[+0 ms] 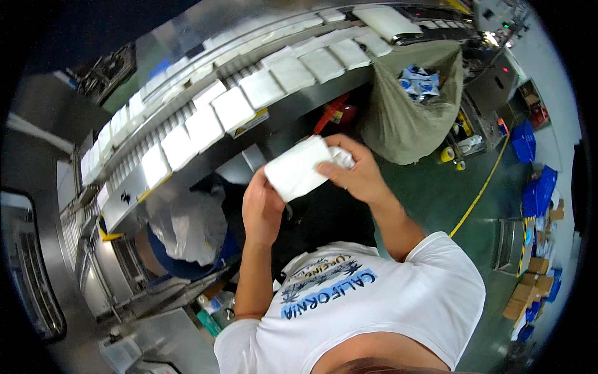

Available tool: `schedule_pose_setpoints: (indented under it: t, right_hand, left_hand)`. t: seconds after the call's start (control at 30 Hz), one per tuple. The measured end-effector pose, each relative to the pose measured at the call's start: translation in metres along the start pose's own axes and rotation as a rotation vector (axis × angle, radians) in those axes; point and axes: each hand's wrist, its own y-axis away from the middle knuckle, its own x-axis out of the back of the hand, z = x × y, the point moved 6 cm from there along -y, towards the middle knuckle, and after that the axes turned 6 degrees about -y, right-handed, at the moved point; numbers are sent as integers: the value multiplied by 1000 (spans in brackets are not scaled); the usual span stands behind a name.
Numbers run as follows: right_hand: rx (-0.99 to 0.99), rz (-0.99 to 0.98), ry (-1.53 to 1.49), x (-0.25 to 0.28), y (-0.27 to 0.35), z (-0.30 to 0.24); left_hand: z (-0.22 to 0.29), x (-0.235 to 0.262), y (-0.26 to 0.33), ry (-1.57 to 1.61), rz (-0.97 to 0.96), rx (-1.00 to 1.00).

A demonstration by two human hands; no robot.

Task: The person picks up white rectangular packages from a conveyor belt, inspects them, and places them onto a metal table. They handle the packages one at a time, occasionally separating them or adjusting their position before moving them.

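Observation:
In front of my chest I hold a white folded wipe (298,169), flat and roughly rectangular, between both hands. My left hand (261,207) grips its left edge, with the fingers mostly hidden behind it. My right hand (356,169) pinches the right end, thumb on top, where a crumpled white bit bulges beside the fingers. Beyond my hands, a row of similar white folded stacks (293,73) lies along a conveyor (233,80) that curves from the lower left to the upper right.
Right of the conveyor hangs a grey-green sack (398,118) with blue-and-white wrappers (420,82) inside. A blue bin (180,265) lined with clear plastic stands at the left below the belt. Blue crates (537,193) and cardboard boxes (529,290) line the far right, past a yellow floor line (483,193).

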Motion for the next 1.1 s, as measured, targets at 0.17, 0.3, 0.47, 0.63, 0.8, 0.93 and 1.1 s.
schedule_pose_setpoints:
  t: [0.17,0.3,0.47,0.63,0.8,0.93,1.1]
  right_hand:
    - [121,46,335,0,12,-7]
    - [87,34,362,11,18,16]
    - [17,-161,190,10,17,35]
    - [-49,-263,179,12,10,52]
    - [-272,-285,-5,-13,-9,107]
    - [-304,-331,-247,-32,-13,147]
    - [-414,-519,-168,-72,-26,177]
  left_hand:
    - [-1,-8,4,-115,136,-16]
    - [-17,-4,4,-203,168,-3]
    - [-13,3,16,-257,186,-18]
    - [-9,30,25,-289,255,11]
    - [33,86,87,-374,459,-6]
    - [79,115,169,-541,728,-11]
    - [130,154,320,-657,1220,-85]
